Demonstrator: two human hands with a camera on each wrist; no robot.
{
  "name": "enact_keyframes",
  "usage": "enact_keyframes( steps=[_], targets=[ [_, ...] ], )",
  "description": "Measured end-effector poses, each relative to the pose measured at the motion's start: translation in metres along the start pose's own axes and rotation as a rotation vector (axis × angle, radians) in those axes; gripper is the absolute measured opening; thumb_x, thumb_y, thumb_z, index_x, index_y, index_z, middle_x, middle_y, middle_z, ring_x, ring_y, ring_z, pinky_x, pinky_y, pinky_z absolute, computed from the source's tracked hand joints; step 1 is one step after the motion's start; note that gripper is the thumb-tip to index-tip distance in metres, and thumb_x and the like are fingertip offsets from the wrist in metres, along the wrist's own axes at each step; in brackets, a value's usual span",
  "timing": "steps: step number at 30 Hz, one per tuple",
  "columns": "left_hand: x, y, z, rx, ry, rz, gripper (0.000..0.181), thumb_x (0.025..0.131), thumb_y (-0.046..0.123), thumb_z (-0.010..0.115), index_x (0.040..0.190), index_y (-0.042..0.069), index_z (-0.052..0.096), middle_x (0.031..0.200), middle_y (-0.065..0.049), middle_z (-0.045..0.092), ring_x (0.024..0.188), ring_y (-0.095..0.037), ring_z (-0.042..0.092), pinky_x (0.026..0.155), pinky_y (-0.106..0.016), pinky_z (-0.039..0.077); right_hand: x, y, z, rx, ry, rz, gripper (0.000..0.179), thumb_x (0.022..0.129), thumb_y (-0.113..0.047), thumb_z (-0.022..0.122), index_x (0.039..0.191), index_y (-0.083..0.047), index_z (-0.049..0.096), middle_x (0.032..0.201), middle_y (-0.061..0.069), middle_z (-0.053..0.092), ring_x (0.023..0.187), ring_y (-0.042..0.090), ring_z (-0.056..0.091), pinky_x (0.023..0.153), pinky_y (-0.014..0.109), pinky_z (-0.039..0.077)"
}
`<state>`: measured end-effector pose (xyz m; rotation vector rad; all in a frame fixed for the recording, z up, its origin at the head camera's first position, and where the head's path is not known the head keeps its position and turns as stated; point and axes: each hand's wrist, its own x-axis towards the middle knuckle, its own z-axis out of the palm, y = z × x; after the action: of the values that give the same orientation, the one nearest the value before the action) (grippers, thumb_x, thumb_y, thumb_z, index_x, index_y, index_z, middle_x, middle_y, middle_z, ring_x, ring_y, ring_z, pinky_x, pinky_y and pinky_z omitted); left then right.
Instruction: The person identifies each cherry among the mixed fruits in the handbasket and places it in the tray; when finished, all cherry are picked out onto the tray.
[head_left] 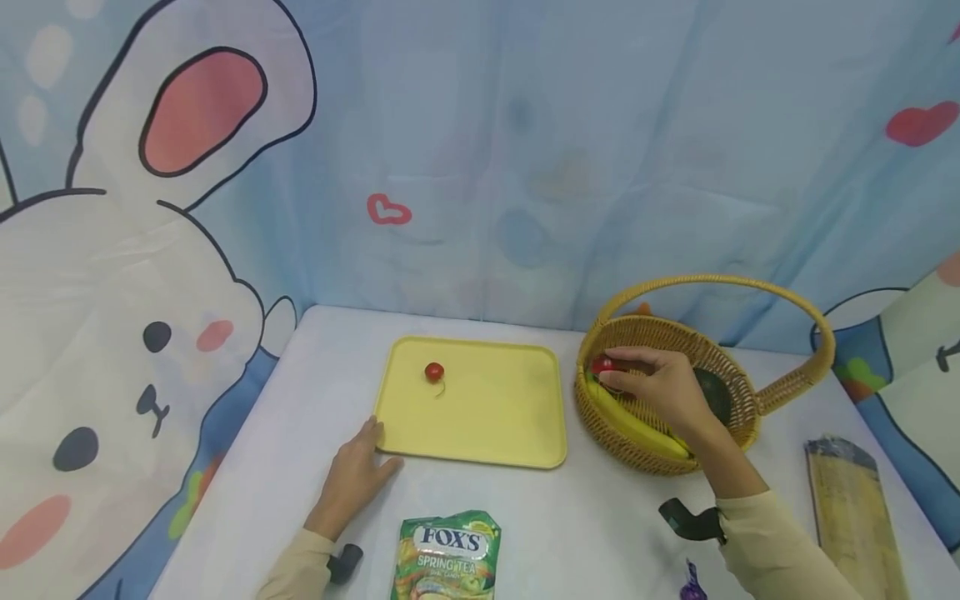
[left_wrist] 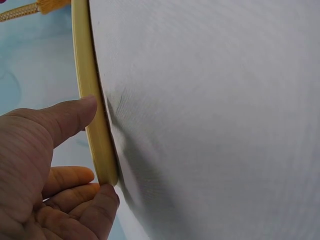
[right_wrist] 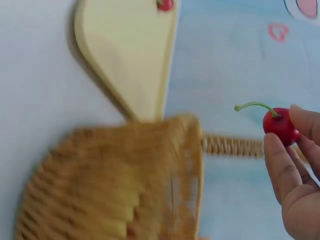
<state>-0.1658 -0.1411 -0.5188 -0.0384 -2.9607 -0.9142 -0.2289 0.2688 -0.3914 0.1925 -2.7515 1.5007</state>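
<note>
My right hand (head_left: 663, 392) pinches a red cherry (right_wrist: 281, 126) by its sides between thumb and fingertips, its green stem sticking out. In the head view this hand is over the wicker basket (head_left: 750, 400). Inside the basket lie yellow bananas (head_left: 637, 427) and a dark green round item (head_left: 712, 393), partly hidden by the hand. A second cherry (head_left: 434, 372) with a stem rests on the yellow tray (head_left: 495, 408), towards its back left. At the tray's near left corner, my left hand (head_left: 354, 479) holds the rim, thumb on the front edge and fingers at the corner.
A green FOX'S candy bag (head_left: 447, 554) lies in front of the tray. On the right are a purple-wrapped piece (head_left: 692, 583) and a long yellowish package (head_left: 855, 508). The basket's tall handle (head_left: 712, 279) arches up, with a printed curtain (head_left: 480, 167) behind the table.
</note>
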Motion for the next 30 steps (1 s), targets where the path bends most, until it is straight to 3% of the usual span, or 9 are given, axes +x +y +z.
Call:
enact_keyframes(
  steps=[6,13,23,30],
  targets=[
    [0.004,0.002,-0.003,-0.012,0.002,-0.006,0.066,0.085,0.017,0.079,0.136,-0.012,0.050,0.148,-0.030,0.044,0.137,-0.041,0.046,0.113,-0.049,0.042,0.006,-0.005,0.040,0.033,-0.065,-0.089,0.036,0.086,-0.021,0.079,0.118,-0.004,0.073,0.119,0.017,0.070,0.095,0.012,0.065,0.075,0.019,0.059],
    [0.004,0.003,-0.001,-0.023,-0.006,-0.016,0.067,0.084,0.017,0.079,0.137,-0.012,0.050,0.148,-0.030,0.044,0.136,-0.041,0.046,0.113,-0.049,0.042,0.023,-0.008,0.091,0.077,-0.106,-0.100,0.032,0.082,-0.013,0.081,0.111,-0.002,0.075,0.114,0.016,0.072,0.109,0.032,0.066,0.076,0.022,0.060],
    [0.001,0.002,-0.001,-0.029,-0.001,-0.003,0.068,0.083,0.016,0.080,0.136,-0.013,0.050,0.147,-0.032,0.044,0.136,-0.042,0.046,0.113,-0.050,0.042,0.050,-0.006,0.137,0.105,-0.125,-0.048,0.035,0.083,-0.013,0.081,0.115,-0.003,0.073,0.118,0.016,0.072,0.113,0.032,0.067,0.087,0.037,0.062],
    [0.000,0.001,-0.001,-0.021,-0.010,-0.021,0.070,0.082,0.017,0.081,0.137,-0.011,0.050,0.148,-0.030,0.044,0.137,-0.041,0.045,0.113,-0.048,0.042,0.066,-0.002,0.164,0.125,-0.122,-0.016,0.036,0.082,-0.009,0.081,0.116,0.000,0.072,0.116,0.018,0.072,0.109,0.032,0.069,0.085,0.034,0.062]
  ],
)
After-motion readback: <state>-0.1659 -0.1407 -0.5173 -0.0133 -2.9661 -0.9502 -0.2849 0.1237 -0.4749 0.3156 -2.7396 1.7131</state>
